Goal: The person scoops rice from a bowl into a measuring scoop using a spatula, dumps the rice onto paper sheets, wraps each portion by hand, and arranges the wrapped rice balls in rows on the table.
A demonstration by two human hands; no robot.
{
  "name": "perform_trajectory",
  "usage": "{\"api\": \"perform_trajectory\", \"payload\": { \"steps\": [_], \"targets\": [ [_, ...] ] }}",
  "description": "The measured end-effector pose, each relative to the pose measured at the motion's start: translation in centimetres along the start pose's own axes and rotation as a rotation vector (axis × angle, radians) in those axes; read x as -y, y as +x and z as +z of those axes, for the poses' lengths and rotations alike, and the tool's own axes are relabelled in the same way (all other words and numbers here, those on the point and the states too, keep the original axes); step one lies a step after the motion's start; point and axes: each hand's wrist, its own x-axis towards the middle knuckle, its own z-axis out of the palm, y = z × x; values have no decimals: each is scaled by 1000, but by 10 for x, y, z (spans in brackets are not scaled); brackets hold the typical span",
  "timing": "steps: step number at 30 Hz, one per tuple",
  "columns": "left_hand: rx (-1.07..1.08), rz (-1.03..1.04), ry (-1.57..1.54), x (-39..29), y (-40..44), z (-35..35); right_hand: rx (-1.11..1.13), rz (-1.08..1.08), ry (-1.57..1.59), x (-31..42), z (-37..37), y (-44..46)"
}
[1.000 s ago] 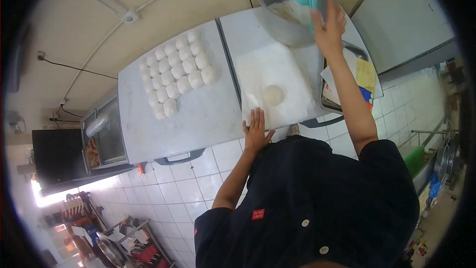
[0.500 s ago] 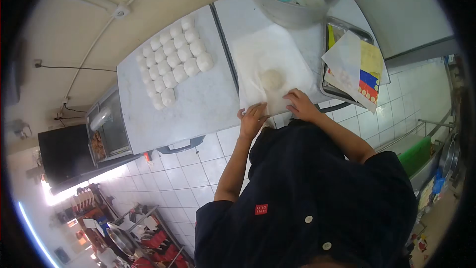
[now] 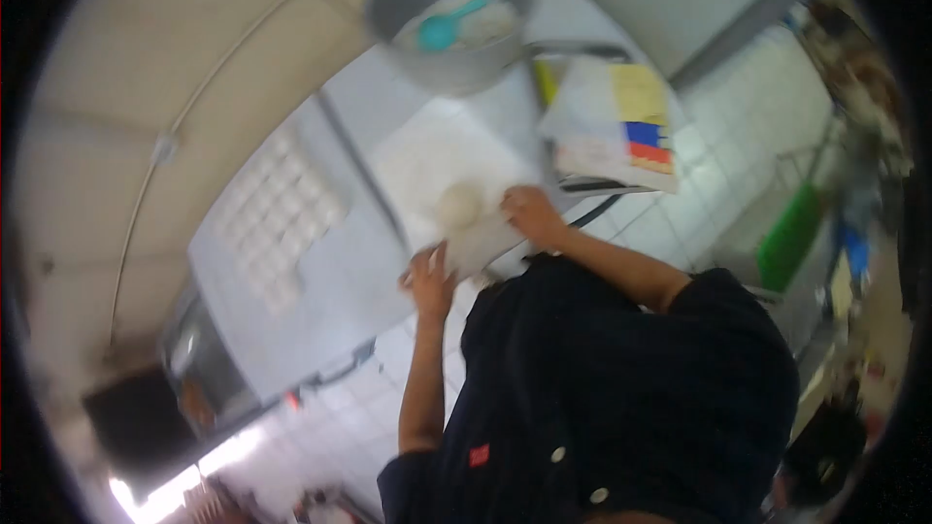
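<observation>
A pale round ball (image 3: 460, 205), which looks like dough or packed rice, rests on a white cloth (image 3: 427, 141) on the table. My left hand (image 3: 429, 279) is at the cloth's near left corner, its fingers bent on the edge. Opposite it, my right hand (image 3: 531, 213) pinches the near right edge, beside the ball. Between both hands the near part of the cloth is drawn out and looks greyish. Neither hand touches the ball. Blur hides the exact finger contact.
Rows of white balls (image 3: 277, 218) stand on the table's left part, past a dark seam. Behind the cloth is a grey tub (image 3: 451, 68) with white contents and a turquoise scoop (image 3: 439, 33). To the right, papers (image 3: 592, 116) lie over a metal tray.
The head view has swung, so the table appears shifted left and tilted. My hands have spread further apart along the cloth's near edge. The ball remains on the cloth.
</observation>
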Motion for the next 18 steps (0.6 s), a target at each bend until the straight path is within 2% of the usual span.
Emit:
{"api": "perform_trajectory", "payload": {
  "steps": [1, 2, 3, 4, 5, 6, 8, 11, 14, 15, 18],
  "targets": [
    [127, 25, 228, 21, -8, 24, -2, -24, -76, -21, 16, -17],
    [124, 83, 110, 51, -21, 52, 28, 5, 146, -25, 3, -22],
    [65, 125, 180, 58, -28, 57, 72, -70, -49, -33, 4, -27],
    [76, 120, 167, 59, -31, 50, 154, -32, 58, -40, 12, -30],
    [146, 81, 159, 54, -29, 39, 75, 151, 231, -25, 2, -29],
    [151, 59, 193, 33, -25, 13, 120, -35, 82, -25, -4, -31],
    [171, 58, 80, 28, -26, -7, 74, -97, 189, 1, -46, -31],
    [51, -64, -134, 6, -19, -26, -20, 19, 326, -13, -32, -39],
    [-144, -171, -594, 21, -12, -1, -189, 244, 514, 4, -23, -32],
    [-70, -225, -597, 25, -7, 0, -223, 261, 525, 8, -22, -27],
    [-146, -363, -592, 25, 7, 22, -367, 345, 458, 12, 5, -13]
  ]
}}
